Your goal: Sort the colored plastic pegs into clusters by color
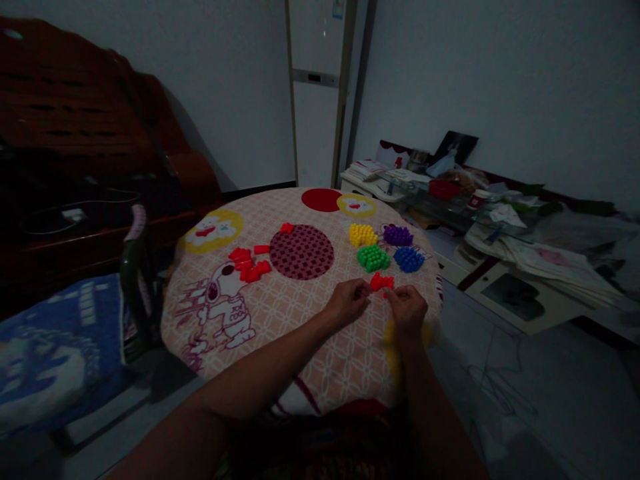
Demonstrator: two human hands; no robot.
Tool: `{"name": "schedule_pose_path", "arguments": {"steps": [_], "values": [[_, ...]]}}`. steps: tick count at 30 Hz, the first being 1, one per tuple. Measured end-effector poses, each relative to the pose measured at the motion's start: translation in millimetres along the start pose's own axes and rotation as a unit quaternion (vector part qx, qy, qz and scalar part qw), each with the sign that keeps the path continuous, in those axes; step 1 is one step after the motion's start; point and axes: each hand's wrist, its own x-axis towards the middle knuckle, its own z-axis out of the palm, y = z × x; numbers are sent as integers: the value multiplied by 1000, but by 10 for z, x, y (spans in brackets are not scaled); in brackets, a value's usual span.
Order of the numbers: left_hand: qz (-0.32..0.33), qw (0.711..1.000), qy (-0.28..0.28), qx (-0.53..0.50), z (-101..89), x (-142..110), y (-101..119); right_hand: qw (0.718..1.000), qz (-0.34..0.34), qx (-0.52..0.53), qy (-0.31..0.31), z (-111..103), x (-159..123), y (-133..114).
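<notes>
Centre-left, the tablecloth [295, 310] reads "JOE COOL"; centre-right, left hand [349, 301] and right hand [409, 309] curl nearly closed at red pieces [381, 281], grip unclear.

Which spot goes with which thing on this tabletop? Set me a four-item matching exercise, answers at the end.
Things
1. Yellow group
2. Right hand
3. Blue group
4. Larger scatter of red pieces

Places
A. Left of the dark round print
B. Directly right of the green group
C. At the right end of the nearby red cluster
D. Directly left of the purple group

Pairs: 1-D, 2-C, 3-B, 4-A
</notes>
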Motion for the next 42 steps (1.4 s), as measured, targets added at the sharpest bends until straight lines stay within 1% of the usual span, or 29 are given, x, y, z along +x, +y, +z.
{"name": "schedule_pose_path", "arguments": {"steps": [2,5,7,10,13,16,18,21,22,24,29,33,36,42], "values": [[-1,1000,-1,-2,3,2,-2,1000,6,24,0,-17,-7,-18],[1,1000,-4,3,-2,2,2,999,9,38,-25,-29,-4,-29],[5,1000,-7,4,-8,1,6,999,6,21,-39,-29,10,-22],[5,1000,-9,2,-17,-1,4,999,-5,-19,-40,-53,52,17],[3,1000,-12,6,-21,-1,-8,998,7,-47,-52,-140,120,63],[3,1000,-12,9,-21,3,-21,997,15,-41,-66,-272,229,56],[2,1000,-12,13,-21,6,-26,998,-4,-36,-58,-348,333,9],[2,1000,-9,16,-17,11,-31,995,-70,-49,-43,-391,529,-90],[3,1000,-8,16,-15,12,-33,993,-93,-56,-48,-382,598,-118],[2,1000,-6,13,-12,12,-38,987,-127,-64,-80,-334,721,-158],[-1,1000,-11,9,-23,6,-43,971,-154,-60,-171,-165,889,-159],[6,1000,-17,13,-38,3,-34,960,-169,-60,-217,-86,906,-137],[9,1000,-17,19,-38,2,-34,952,-178,-65,-239,-62,903,-144],[8,1000,-13,27,-25,11,-55,945,-165,-62,-276,-61,874,-176]]}}
